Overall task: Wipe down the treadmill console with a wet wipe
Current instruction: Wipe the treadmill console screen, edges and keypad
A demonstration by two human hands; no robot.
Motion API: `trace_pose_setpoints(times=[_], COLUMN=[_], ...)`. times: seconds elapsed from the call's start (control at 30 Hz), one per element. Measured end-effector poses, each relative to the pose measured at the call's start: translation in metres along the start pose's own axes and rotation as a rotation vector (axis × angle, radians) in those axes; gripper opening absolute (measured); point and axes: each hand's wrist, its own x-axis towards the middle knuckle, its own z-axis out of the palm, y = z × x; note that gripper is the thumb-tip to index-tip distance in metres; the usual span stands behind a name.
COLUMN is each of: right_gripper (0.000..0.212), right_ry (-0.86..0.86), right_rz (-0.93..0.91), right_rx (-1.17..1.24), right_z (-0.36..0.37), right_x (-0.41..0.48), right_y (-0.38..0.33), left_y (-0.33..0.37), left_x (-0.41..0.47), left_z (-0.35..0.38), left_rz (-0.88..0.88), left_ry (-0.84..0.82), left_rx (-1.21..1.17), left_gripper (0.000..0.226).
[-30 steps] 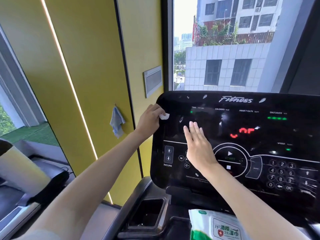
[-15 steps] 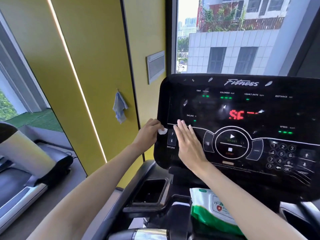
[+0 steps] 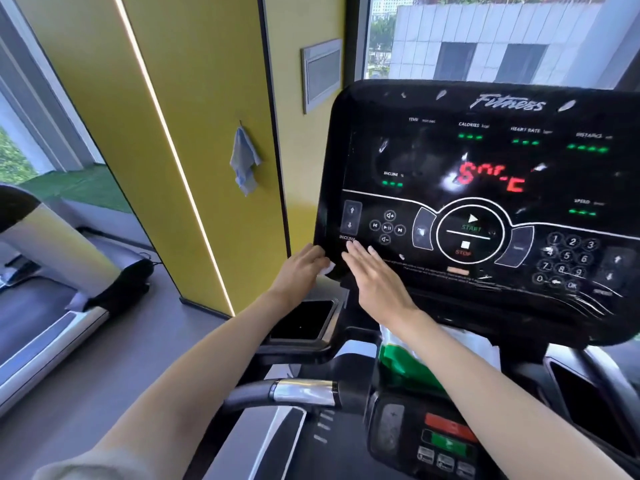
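Note:
The black treadmill console (image 3: 485,188) fills the right half of the view, with red digits, green lights and a keypad. My left hand (image 3: 300,271) grips a small white wet wipe (image 3: 327,269) against the console's lower left corner. My right hand (image 3: 375,277) lies flat with straight fingers on the console's bottom edge, just below the incline buttons (image 3: 351,218). The wipe is mostly hidden inside my left fingers.
A green and white wet wipe pack (image 3: 408,362) sits in the tray under the console, partly behind my right forearm. A cup holder (image 3: 303,320) is below my left hand. A handlebar (image 3: 287,393) and lower control panel (image 3: 440,441) lie nearer. A blue cloth (image 3: 244,161) hangs on the yellow wall.
Both hands have slid down the console's left side, from beside the upper display to its bottom left corner. The view has tilted downward.

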Motion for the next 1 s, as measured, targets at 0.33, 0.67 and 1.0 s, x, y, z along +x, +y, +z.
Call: trace_pose_setpoints(times=[0.33,0.67,1.0], right_gripper=[0.057,0.032,0.02], right_ry=[0.066,-0.102,-0.034], right_rz=[0.067,0.702,0.839], right_rx=[0.096,1.144,1.404], right_z=[0.001,-0.042,-0.077], right_x=[-0.002,0.062,0.082], right_y=[-0.005,-0.033,-0.002], left_y=[-0.007,0.009,0.02], left_x=[-0.026,0.015,0.061], left_z=[-0.028,-0.099,-0.114], left_rz=[-0.914,-0.933,-0.906], left_ry=[-0.019,-0.043,-0.273], left_rx=[-0.505,-1.595,-1.566], left_gripper=[0.019,0.019,0.042])
